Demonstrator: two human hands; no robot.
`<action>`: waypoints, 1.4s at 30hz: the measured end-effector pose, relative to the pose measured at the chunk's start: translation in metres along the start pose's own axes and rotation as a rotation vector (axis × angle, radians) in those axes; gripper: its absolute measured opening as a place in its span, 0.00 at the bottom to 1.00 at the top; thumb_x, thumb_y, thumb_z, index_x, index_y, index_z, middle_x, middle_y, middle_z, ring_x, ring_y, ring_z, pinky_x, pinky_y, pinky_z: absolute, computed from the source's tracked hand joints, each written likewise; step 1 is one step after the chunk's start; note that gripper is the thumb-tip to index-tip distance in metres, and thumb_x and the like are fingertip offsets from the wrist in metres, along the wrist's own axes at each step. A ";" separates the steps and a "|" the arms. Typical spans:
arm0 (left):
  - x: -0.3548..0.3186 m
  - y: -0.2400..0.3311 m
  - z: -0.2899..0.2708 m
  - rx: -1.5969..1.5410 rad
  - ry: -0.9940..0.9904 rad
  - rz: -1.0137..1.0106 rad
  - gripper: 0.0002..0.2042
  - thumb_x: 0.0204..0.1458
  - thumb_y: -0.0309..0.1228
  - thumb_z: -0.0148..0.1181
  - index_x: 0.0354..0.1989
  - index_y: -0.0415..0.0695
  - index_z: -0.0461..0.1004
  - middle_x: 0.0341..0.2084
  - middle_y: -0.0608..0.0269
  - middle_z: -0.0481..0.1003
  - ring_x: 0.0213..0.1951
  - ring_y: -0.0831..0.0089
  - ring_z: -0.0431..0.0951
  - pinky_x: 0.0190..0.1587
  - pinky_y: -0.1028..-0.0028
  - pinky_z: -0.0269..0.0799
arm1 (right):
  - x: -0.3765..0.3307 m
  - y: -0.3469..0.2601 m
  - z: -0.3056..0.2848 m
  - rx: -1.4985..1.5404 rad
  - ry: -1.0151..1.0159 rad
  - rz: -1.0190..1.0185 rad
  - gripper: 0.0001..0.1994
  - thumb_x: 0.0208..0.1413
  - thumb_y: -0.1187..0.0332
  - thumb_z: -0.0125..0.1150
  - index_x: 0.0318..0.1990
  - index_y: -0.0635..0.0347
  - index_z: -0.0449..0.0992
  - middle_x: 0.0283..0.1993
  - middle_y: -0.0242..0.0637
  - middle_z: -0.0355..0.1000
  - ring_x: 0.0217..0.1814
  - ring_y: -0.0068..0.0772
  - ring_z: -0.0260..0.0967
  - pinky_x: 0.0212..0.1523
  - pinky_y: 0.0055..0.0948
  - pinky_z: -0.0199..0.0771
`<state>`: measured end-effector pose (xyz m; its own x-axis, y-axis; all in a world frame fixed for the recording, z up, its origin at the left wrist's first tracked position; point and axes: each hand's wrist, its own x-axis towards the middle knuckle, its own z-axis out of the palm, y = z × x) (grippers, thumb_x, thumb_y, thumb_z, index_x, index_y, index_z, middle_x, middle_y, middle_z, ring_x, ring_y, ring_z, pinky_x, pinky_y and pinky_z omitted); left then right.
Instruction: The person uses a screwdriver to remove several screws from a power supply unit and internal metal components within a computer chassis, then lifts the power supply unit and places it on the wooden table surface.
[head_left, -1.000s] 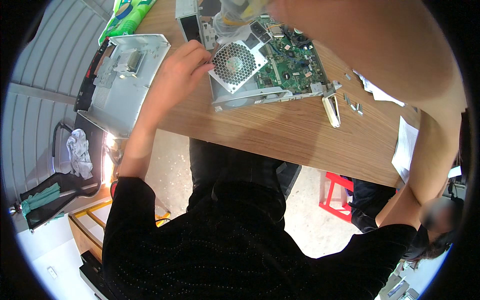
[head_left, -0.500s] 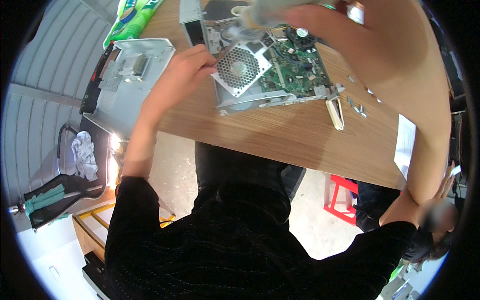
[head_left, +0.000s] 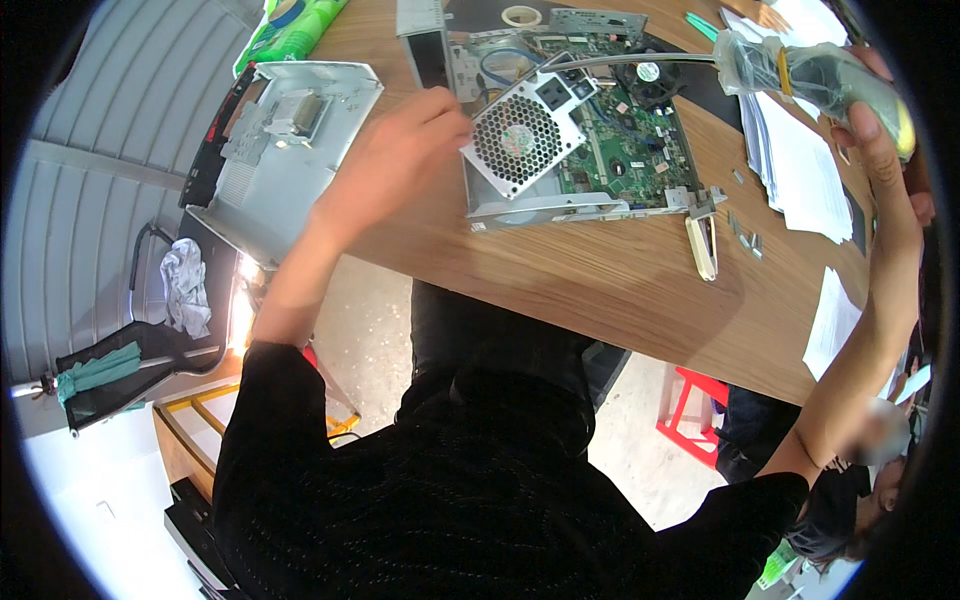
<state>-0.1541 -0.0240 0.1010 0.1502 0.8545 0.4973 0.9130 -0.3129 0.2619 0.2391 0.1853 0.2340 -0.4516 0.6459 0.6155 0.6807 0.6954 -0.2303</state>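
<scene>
An open computer case (head_left: 590, 212) lies on the wooden table, its green circuit board (head_left: 640, 150) showing. Tilted over its left part is a power supply (head_left: 520, 140) with a perforated grille and a socket. My left hand (head_left: 400, 145) pinches this unit's left edge, the fingertips partly hidden. Out to the right, my right hand (head_left: 875, 140) grips a screwdriver (head_left: 825, 80) by its thick handle, wrapped in clear plastic with a band. Its long metal shaft runs left to the power supply's top edge; whether the tip touches a screw is too small to tell.
Left of the case lies a grey metal cover (head_left: 300, 170). Small metal pieces (head_left: 745, 238) and a cream clip-like part (head_left: 702, 248) are to the right. Papers (head_left: 800, 180) lie farther right. Another person's hand (head_left: 770, 18) is at the far edge; a red stool (head_left: 690, 415) stands below.
My right hand has swung outward to the right with the screwdriver, uncovering the power supply and board. My left hand stays at the power supply's edge. The whole view has shifted slightly.
</scene>
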 end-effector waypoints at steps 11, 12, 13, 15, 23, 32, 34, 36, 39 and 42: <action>0.000 0.010 0.010 0.270 0.024 0.028 0.09 0.53 0.24 0.64 0.39 0.39 0.71 0.37 0.55 0.71 0.40 0.54 0.73 0.43 0.61 0.69 | -0.009 -0.009 0.005 0.062 -0.037 -0.104 0.29 0.58 0.45 0.68 0.60 0.55 0.77 0.54 0.45 0.79 0.55 0.38 0.80 0.56 0.40 0.82; -0.001 0.011 0.013 0.283 0.027 0.023 0.08 0.52 0.24 0.63 0.38 0.40 0.70 0.36 0.56 0.70 0.40 0.56 0.72 0.42 0.62 0.68 | -0.010 -0.014 0.005 0.091 -0.052 -0.126 0.28 0.59 0.47 0.68 0.60 0.55 0.77 0.55 0.45 0.78 0.55 0.38 0.80 0.55 0.39 0.82; -0.003 0.012 0.016 0.291 0.043 0.024 0.08 0.51 0.24 0.61 0.37 0.40 0.70 0.35 0.56 0.69 0.39 0.57 0.72 0.42 0.63 0.67 | -0.011 -0.019 0.004 0.120 -0.067 -0.148 0.26 0.60 0.50 0.67 0.60 0.55 0.77 0.56 0.45 0.78 0.55 0.38 0.80 0.55 0.39 0.82; -0.006 0.010 0.022 0.328 0.064 0.030 0.07 0.50 0.25 0.59 0.36 0.41 0.69 0.33 0.57 0.67 0.39 0.59 0.71 0.42 0.63 0.66 | -0.013 -0.029 0.003 0.180 -0.118 -0.195 0.23 0.63 0.55 0.66 0.60 0.55 0.76 0.57 0.45 0.78 0.56 0.37 0.79 0.55 0.37 0.82; 0.000 0.025 0.025 0.394 0.004 0.059 0.10 0.56 0.31 0.62 0.38 0.41 0.69 0.35 0.54 0.68 0.42 0.58 0.72 0.45 0.64 0.66 | -0.022 -0.043 0.012 0.455 -0.093 -0.020 0.19 0.67 0.68 0.58 0.62 0.67 0.71 0.62 0.49 0.72 0.60 0.37 0.72 0.57 0.31 0.73; -0.073 -0.121 0.010 0.333 0.306 -0.604 0.07 0.58 0.28 0.61 0.35 0.37 0.72 0.33 0.46 0.76 0.36 0.43 0.78 0.38 0.52 0.73 | -0.028 -0.028 0.016 0.470 -0.017 -0.018 0.21 0.66 0.61 0.61 0.60 0.63 0.72 0.61 0.46 0.72 0.57 0.36 0.73 0.47 0.29 0.77; -0.094 -0.160 0.022 0.394 0.176 -0.699 0.02 0.55 0.23 0.59 0.33 0.37 0.75 0.34 0.46 0.78 0.39 0.44 0.79 0.40 0.53 0.76 | -0.022 -0.029 0.023 0.432 -0.026 0.031 0.20 0.66 0.61 0.60 0.60 0.63 0.72 0.61 0.45 0.71 0.57 0.35 0.73 0.46 0.28 0.76; -0.103 -0.191 0.034 0.511 0.172 -0.733 0.03 0.53 0.21 0.57 0.34 0.38 0.76 0.36 0.45 0.78 0.41 0.45 0.80 0.43 0.53 0.77 | -0.008 -0.031 0.029 0.507 -0.013 0.095 0.20 0.66 0.63 0.60 0.61 0.63 0.71 0.62 0.43 0.71 0.57 0.33 0.72 0.47 0.28 0.76; -0.104 -0.209 0.051 0.510 0.097 -0.744 0.09 0.50 0.19 0.54 0.37 0.38 0.79 0.38 0.43 0.79 0.44 0.46 0.81 0.49 0.52 0.77 | 0.016 -0.039 0.020 0.578 0.108 0.062 0.19 0.67 0.68 0.58 0.62 0.68 0.70 0.61 0.45 0.71 0.47 0.31 0.76 0.44 0.26 0.77; -0.103 -0.195 0.047 0.493 0.184 -0.707 0.12 0.51 0.18 0.54 0.43 0.35 0.77 0.40 0.42 0.78 0.43 0.46 0.81 0.47 0.54 0.77 | 0.027 -0.046 0.005 0.612 0.196 0.160 0.19 0.68 0.69 0.57 0.61 0.69 0.69 0.52 0.47 0.76 0.35 0.32 0.79 0.37 0.26 0.80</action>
<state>-0.3297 -0.0313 -0.0402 -0.5365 0.6867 0.4906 0.8353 0.5149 0.1927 0.1927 0.1722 0.2571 -0.2197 0.7271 0.6505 0.2539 0.6864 -0.6815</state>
